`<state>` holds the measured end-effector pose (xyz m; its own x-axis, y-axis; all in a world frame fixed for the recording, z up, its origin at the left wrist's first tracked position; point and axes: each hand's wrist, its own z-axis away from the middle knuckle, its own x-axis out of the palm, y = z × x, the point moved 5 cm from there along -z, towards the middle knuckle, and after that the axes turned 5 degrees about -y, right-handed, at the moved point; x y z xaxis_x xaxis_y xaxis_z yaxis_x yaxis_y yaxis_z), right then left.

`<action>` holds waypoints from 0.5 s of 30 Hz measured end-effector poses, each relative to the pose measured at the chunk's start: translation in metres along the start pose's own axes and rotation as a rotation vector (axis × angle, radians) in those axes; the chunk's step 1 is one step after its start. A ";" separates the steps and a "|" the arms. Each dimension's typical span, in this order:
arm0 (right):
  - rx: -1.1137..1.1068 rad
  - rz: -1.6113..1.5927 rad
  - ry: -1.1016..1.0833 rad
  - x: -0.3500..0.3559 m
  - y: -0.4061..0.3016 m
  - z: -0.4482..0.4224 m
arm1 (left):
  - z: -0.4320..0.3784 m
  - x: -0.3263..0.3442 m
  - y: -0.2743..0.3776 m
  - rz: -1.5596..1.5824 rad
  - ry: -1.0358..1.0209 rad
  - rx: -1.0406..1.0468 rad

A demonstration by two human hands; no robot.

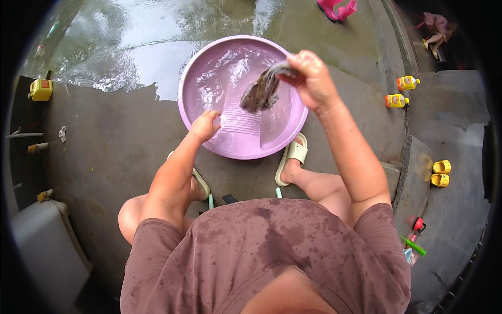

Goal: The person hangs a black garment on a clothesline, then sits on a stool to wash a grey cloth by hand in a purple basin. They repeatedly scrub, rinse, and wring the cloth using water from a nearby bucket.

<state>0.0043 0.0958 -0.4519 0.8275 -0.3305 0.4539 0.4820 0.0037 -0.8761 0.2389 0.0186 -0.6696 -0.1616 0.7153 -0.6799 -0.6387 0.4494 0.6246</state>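
A round pinkish-purple plastic basin [184,103] stands on the concrete floor before me and holds water. Ridges of a built-in washboard [240,123] slope down its near side. My right hand [311,78] grips a wet, bunched brown-and-grey cloth [261,92] by its upper end, above the basin's right half. The cloth hangs down over the washboard. At the basin's near left rim is my left hand [206,125], fingers apart and holding nothing. Whether it touches the rim, I cannot tell.
Pink rubber boots [336,10] stand beyond the basin. Two yellow bottles [402,92] and yellow clogs [441,173] are at right, a yellow jug [40,90] at left. A person [435,33] is at the far right. Wet floor [137,31] reflects light. My slippered feet [292,159] flank the basin.
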 end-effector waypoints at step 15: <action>-0.320 0.088 -0.093 0.025 -0.159 0.016 | -0.043 -0.131 0.131 0.811 0.461 0.037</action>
<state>-0.0474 0.1017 -0.2984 0.8917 -0.2549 0.3741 0.3050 -0.2724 -0.9126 0.1437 -0.0397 -0.5151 -0.8351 0.5387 -0.1114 -0.1770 -0.0714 0.9816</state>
